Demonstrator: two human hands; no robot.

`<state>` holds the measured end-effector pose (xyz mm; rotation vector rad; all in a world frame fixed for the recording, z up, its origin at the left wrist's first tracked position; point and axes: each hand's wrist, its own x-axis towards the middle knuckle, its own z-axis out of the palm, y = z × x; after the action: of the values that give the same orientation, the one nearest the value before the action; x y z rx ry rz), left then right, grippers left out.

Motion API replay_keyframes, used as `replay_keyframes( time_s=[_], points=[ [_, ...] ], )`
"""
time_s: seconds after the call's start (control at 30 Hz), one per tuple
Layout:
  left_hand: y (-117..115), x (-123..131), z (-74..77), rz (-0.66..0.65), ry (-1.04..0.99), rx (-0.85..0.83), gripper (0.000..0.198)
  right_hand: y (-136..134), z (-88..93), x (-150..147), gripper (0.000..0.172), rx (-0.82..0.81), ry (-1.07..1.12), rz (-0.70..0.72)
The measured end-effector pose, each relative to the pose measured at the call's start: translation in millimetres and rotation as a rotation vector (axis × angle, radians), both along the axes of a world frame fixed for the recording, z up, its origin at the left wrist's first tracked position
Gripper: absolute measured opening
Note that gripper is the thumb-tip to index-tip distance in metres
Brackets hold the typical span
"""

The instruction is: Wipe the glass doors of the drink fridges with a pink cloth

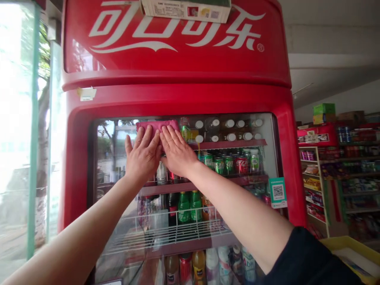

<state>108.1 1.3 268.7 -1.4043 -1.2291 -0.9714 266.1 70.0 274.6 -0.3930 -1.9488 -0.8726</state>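
Observation:
A folded pink cloth (158,125) lies flat against the glass door (113,221) of a red drinks fridge, along the upper edge of the pane. My left hand (143,152) presses on the cloth's left part, its fingers stretched out and the thumb side toward the middle. Beside it, my right hand (177,150) rests flat on the right part, fingers extended and close together. Both hands are open, and their fingertips overlap the cloth. The palms cover some of the cans on the shelf behind the glass.
The fridge's red frame (184,97) surrounds the pane, with a box (187,10) jutting out at the top. A QR code sign (278,192) is stuck on the right side. Bottles and cans fill the shelves inside. Stocked store shelves (314,178) and a yellow bin (350,245) stand to the right.

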Motion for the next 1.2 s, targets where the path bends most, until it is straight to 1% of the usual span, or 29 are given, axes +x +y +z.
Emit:
replay_keyframes(
  time_s=[0.17,0.27,0.43,0.53,0.6,0.67,0.73,0.87,0.97,1.07,1.13,1.2],
  points=[
    [22.5,46.6,-1.3,-0.059,0.019,0.034,0.06,11.6,-1.5,52.4,0.085,-0.029,0.002,-0.041],
    [34.0,80.8,-1.4,-0.081,0.034,0.022,0.06,21.1,-5.8,86.6,0.086,-0.039,0.017,-0.07],
    [50.6,141.0,-4.8,-0.12,0.076,-0.034,0.059,35.8,-20.6,147.1,0.086,-0.051,0.092,-0.135],
    [54.1,160.7,-7.8,-0.142,0.13,-0.064,0.06,37.8,-30.4,165.3,0.085,-0.075,0.12,-0.183],
    [52.5,161.0,-8.5,-0.144,0.156,-0.077,0.061,36.1,-34.3,163.8,0.083,-0.096,0.159,-0.193],
    [48.1,151.8,-8.4,-0.135,0.171,-0.079,0.061,33.1,-35.4,153.2,0.082,-0.106,0.188,-0.18],
    [41.4,136.2,-8.7,-0.112,0.166,-0.075,0.063,29.4,-34.3,137.5,0.082,-0.1,0.174,-0.153],
    [25.1,100.6,-12.4,-0.035,0.095,-0.057,0.069,19.9,-28.6,103.8,0.086,-0.047,0.076,-0.112],
    [15.8,82.1,-15.4,0.011,0.054,-0.052,0.071,13.3,-23.9,85.7,0.089,-0.007,0.023,-0.101],
    [13.0,78.4,-16.9,0.032,0.058,-0.051,0.071,10.9,-20.1,81.2,0.092,0.001,-0.012,-0.1],
    [14.3,84.7,-17.3,0.037,0.064,-0.046,0.07,12.3,-18.5,87.1,0.092,-0.001,-0.031,-0.091],
    [17.2,96.6,-17.7,0.039,0.059,-0.048,0.069,15.5,-18.1,99.1,0.09,-0.009,-0.041,-0.073]
  ],
)
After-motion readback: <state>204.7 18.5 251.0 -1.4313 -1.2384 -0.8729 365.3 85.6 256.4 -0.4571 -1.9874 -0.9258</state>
